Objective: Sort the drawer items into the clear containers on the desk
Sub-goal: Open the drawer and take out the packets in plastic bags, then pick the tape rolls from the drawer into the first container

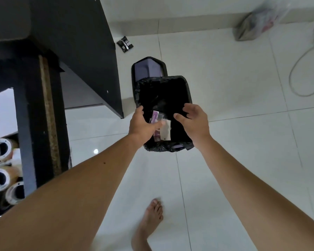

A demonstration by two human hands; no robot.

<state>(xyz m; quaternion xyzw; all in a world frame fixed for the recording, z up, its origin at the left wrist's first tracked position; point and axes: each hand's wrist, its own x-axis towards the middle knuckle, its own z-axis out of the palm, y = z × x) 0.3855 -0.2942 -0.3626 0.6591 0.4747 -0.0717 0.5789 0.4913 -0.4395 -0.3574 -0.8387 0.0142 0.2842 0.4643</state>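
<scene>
- Packets point(161, 128), small and flat, one purple and one clear-and-white, sit in the left hand point(143, 126) over the open mouth of a bin point(188, 91); any print on them is too blurred to read.
- Left hand: fingers curl under the packets and the thumb lies across them, so the hold is a loose pinch-grip, with the packets sticking out to the right of the palm.
- Right hand point(195, 122) hovers just right of the held packets, fingers loosely bent and spread, thumb pointing toward the packets, holding nothing; a gap separates it from them.
- Directly below and beyond the grip lies the bin, lined with a black bag point(163, 95) whose edge folds over the rim on all sides; the inside reads as plain dark.
- Beyond the bin's far rim stands its raised lid point(147, 68), greyish-purple inside.
- Left of the grip, a dark desk panel point(83, 57) comes down close to the bin's left edge, leaving a narrow strip of floor between them.
- Farther left and nearer the body, roll ends point(0, 178) with white caps lie stacked.
- Right of the grip, pale floor tiles point(243, 124) stretch out wide, with a looped cable point(301, 73) and a plastic bag point(257, 22) far off near the wall.
- Beyond the lid, a small dark packet point(125, 44) lies on the floor, its label unreadable.
- Under the forearms, a bare foot point(150, 220) stands on the tiles.
</scene>
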